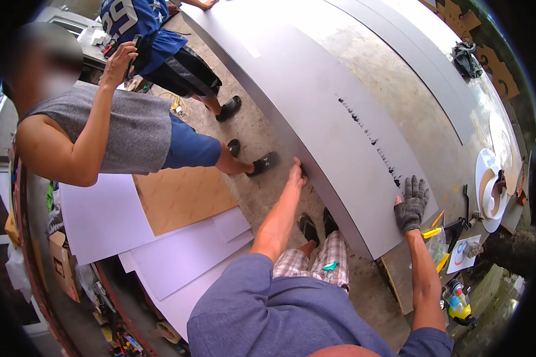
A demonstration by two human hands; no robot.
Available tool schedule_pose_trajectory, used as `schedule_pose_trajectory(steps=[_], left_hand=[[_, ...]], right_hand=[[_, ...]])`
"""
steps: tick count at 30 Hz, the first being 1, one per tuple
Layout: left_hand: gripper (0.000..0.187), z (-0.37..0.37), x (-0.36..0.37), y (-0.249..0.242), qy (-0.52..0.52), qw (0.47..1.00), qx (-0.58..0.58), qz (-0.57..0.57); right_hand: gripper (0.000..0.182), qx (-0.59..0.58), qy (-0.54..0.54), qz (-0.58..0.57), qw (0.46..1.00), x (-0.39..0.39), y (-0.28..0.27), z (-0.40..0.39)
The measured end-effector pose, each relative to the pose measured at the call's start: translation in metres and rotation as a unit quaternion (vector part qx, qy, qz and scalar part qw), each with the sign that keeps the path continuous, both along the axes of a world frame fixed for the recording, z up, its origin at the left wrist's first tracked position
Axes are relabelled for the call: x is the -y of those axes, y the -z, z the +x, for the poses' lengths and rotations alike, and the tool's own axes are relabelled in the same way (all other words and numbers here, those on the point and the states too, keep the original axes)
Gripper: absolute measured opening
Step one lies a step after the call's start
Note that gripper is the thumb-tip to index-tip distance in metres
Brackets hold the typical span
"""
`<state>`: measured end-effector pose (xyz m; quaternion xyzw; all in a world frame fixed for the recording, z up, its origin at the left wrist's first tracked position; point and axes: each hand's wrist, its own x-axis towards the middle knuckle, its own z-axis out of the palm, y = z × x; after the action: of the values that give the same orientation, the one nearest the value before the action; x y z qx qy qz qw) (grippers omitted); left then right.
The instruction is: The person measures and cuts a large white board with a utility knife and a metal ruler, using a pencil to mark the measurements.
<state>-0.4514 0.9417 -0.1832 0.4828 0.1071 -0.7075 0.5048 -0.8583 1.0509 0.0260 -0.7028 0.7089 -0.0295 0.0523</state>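
Observation:
A long grey panel (339, 137) with a deep side face lies across the work table, a row of black marks running along its top. My right hand (412, 205), in a dark grey fingerless glove, rests flat on the panel's near right part, fingers spread. At the panel's left side is my bare left hand (298, 174), its fingers curled against the lower edge and partly hidden.
A person in a grey sleeveless top (125, 128) holds a phone (132, 56) on the left; another in a blue jersey (137, 35) stands beyond. White sheets (184, 268) and a brown board (184, 199) lie at left. A brush (466, 199) and yellow-handled tool (432, 232) lie at right.

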Motion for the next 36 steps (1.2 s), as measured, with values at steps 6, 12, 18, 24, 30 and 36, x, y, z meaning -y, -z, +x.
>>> schedule_pose_trajectory(steps=[6,12,18,24,30,36], left_hand=[[0.057,0.004,-0.002,0.001,0.003,0.999,-0.033,-0.014],[0.054,0.006,-0.001,0.004,-0.014,1.0,-0.022,0.005],[0.055,0.0,-0.002,-0.016,-0.014,1.0,-0.009,0.022],[0.057,0.001,0.0,-0.006,-0.013,1.0,-0.002,0.005],[0.049,0.001,0.0,-0.013,-0.009,1.0,0.004,0.021],[0.053,-0.001,-0.001,-0.02,-0.006,1.0,0.017,0.011]], right_hand=[[0.076,-0.006,-0.002,-0.005,1.0,-0.001,0.003,-0.002],[0.076,-0.013,0.001,0.002,1.0,0.001,0.004,-0.001],[0.075,0.0,0.004,0.002,1.0,0.0,0.001,-0.002],[0.075,0.002,0.0,-0.01,1.0,0.001,0.004,-0.004],[0.074,0.002,0.004,-0.003,1.0,0.0,0.001,-0.003],[0.074,0.0,0.002,-0.003,1.0,0.001,0.004,-0.004]])
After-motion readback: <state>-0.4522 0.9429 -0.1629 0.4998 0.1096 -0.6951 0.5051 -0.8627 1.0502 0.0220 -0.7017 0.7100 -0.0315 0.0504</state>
